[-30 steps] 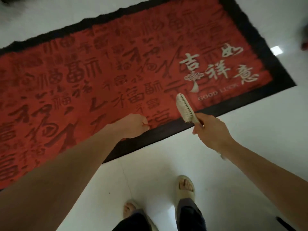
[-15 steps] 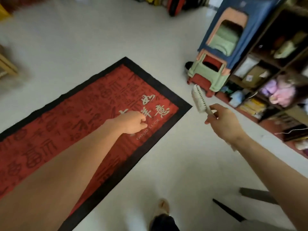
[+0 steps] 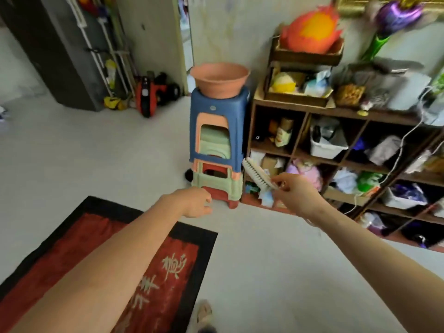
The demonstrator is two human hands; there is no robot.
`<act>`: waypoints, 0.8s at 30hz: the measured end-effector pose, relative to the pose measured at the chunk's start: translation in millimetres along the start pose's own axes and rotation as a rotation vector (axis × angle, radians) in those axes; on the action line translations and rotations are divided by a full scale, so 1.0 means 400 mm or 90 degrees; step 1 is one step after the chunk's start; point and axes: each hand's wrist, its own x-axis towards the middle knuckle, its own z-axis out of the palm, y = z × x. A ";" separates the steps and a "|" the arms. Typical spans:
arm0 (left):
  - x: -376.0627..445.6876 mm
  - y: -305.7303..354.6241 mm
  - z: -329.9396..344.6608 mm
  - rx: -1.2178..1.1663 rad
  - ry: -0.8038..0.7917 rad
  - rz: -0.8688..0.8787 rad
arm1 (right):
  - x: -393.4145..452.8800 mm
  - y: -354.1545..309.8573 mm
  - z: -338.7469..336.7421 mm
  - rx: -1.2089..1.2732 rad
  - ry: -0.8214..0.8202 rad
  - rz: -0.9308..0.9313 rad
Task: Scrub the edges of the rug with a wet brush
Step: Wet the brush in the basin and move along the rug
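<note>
Rug (image 3: 79, 239), red with a black border and pale characters, lies on the pale floor (image 3: 276, 260) at the lower left, its far corner short of the stack of plastic stools (image 3: 216, 140). Held up in the air just right of that stack's lower part, well clear of the rug, the brush (image 3: 257, 173) is gripped by its handle in the right hand (image 3: 296, 192), fingers curled round it, bristle head pointing up and to the left. Just left of the stack's foot, the left hand (image 3: 195, 203) hovers with loosely curled fingers and holds nothing. On top of the stack sits a terracotta-coloured basin (image 3: 219, 79). Right of the stack stands a cluttered wooden shelf unit (image 3: 336, 111).
</note>
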 end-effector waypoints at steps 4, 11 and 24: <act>0.209 -0.068 -0.199 -0.013 0.059 0.051 | 0.257 -0.067 -0.036 0.004 0.075 0.005; 0.492 -0.224 -0.519 -0.061 0.142 -0.001 | 0.669 -0.186 -0.096 0.042 0.094 -0.020; 0.998 -0.395 -0.844 -0.396 0.391 -0.235 | 1.572 -0.273 -0.125 -0.147 0.012 -0.196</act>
